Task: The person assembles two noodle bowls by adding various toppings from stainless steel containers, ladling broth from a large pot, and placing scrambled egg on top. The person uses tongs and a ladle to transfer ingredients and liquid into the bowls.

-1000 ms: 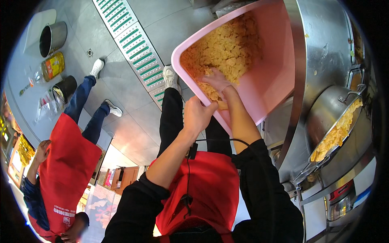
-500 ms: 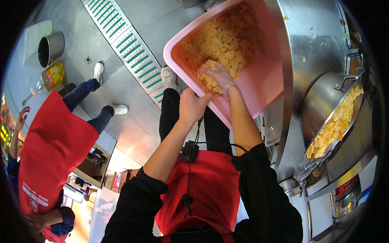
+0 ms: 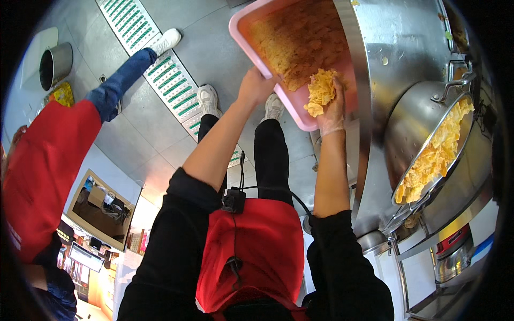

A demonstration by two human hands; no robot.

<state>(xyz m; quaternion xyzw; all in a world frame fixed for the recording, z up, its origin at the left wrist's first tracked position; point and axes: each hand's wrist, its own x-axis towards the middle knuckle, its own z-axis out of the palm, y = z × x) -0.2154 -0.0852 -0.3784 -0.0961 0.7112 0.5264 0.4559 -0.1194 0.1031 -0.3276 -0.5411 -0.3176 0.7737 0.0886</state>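
My left hand [image 3: 258,85] is closed over the near left rim of a pink plastic tub [image 3: 304,116]. The tub sits tilted and holds a thick layer of yellow-orange flakes [image 3: 300,45]. In my right hand [image 3: 335,111], which wears a thin clear glove, is a loose clump of yellow flakes [image 3: 321,92], held above the tub's near right part. The fingers curl round the clump from the right. To the right, a large steel pot [image 3: 409,120] with loop handles holds a heap of similar pale yellow flakes [image 3: 436,152].
A steel counter edge [image 3: 360,91] runs between the tub and the pot. A slotted floor drain [image 3: 171,83] crosses the grey tiles. At left, a person in a red apron [image 3: 51,166] stands with one foot on the drain, near a steel pot [image 3: 56,65].
My right hand has lifted a clump of flakes and moved right, toward the counter. My left hand stays on the rim. The person at left has stepped onto the drain.
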